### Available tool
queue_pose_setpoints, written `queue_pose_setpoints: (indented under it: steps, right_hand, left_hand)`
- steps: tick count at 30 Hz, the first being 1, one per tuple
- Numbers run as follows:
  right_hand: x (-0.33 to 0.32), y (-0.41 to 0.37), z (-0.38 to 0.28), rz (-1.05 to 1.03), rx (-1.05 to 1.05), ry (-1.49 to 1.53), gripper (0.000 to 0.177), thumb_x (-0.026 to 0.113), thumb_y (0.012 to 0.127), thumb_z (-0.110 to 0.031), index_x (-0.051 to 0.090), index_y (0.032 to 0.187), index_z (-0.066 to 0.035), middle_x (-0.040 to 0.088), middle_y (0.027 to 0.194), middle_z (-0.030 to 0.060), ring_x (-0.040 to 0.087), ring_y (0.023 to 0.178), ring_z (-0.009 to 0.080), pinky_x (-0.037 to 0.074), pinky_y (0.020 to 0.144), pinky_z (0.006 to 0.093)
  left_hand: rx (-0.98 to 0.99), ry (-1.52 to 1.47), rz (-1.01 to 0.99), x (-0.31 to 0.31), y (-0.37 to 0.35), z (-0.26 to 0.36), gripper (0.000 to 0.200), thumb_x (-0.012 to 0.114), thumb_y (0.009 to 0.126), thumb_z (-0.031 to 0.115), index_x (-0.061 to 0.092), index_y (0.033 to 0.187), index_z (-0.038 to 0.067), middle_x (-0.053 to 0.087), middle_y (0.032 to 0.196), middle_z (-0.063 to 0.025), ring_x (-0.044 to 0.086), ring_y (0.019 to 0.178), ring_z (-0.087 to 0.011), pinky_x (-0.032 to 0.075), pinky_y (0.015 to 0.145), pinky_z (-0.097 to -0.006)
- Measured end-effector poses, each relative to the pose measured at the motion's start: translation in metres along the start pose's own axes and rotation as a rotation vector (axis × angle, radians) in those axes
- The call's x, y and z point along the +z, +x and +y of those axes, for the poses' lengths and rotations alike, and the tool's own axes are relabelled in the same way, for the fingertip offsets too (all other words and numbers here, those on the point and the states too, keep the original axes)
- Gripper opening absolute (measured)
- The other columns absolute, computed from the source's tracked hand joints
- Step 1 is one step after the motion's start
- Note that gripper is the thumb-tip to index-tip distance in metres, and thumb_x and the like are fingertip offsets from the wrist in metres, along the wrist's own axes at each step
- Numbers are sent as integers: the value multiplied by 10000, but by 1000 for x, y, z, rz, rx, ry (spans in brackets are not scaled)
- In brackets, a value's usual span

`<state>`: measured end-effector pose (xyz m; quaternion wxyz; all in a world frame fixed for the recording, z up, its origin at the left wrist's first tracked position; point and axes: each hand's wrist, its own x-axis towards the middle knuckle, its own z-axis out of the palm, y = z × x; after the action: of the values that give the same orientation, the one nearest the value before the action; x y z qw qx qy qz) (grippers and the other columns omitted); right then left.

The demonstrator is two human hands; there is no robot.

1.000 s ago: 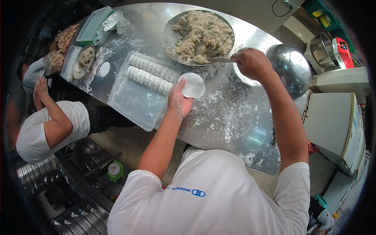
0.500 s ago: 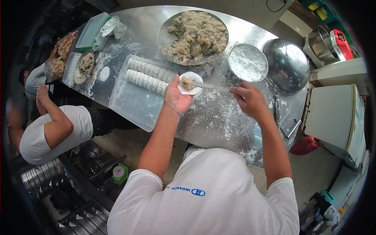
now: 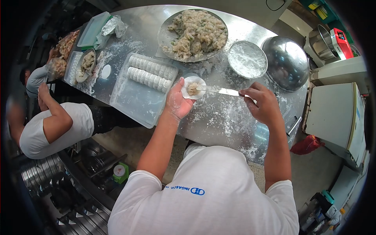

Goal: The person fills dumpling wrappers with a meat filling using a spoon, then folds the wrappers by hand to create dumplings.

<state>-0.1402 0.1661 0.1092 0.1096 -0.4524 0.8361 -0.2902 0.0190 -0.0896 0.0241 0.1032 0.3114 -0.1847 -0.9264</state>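
- Wrapper (image 3: 194, 80): bare a second ago, now bearing filling (image 3: 192, 89), unfolded.
- Left hand (image 3: 178, 102) holds it, thumb seemingly at rim.
- Right hand (image 3: 262, 103): grip pinching spatula (image 3: 225, 91).

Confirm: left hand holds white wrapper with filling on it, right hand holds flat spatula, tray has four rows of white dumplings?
Row count is wrong: the tray holds two rows of white dumplings, not four, as the head view shows. The rest stands: left hand holds the white wrapper with filling on it, right hand holds the flat spatula.
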Motion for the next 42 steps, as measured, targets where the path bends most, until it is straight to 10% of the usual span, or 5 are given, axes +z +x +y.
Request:
queue_pose_setpoints:
  steps: [14,23,37,42]
  right_hand:
    - [18,40,-3,-53,-168,-143,224,688,863,-25,786,1022,-148,669,951,71,680,888,301,563,772,441]
    - [26,154,10,-185,-88,-649,227,574,872,-52,772,971,-103,705,934,122,716,920,334,571,793,452]
    - [5,76,28,-125,-155,123,206,720,864,13,772,1054,-47,673,909,103,678,816,297,547,722,400]
    - [6,49,31,-110,-227,-65,242,735,836,9,778,1051,-95,663,925,79,679,853,295,543,737,404]
  left_hand:
    - [-50,-134,-104,-16,11,12,503,435,1109,331,471,1389,-85,582,1380,-247,580,1303,-383,463,1150,-525]
    - [238,-111,218,-13,29,25,424,525,1078,214,466,1404,-51,594,1361,-199,603,1280,-347,504,1114,-488]
    - [-51,-170,-114,-18,26,24,474,451,1107,317,503,1374,-71,608,1366,-225,604,1278,-375,484,1125,-510]
    - [-118,-66,-183,-9,18,14,478,456,1106,323,516,1364,-75,625,1343,-228,617,1264,-371,487,1117,-510]
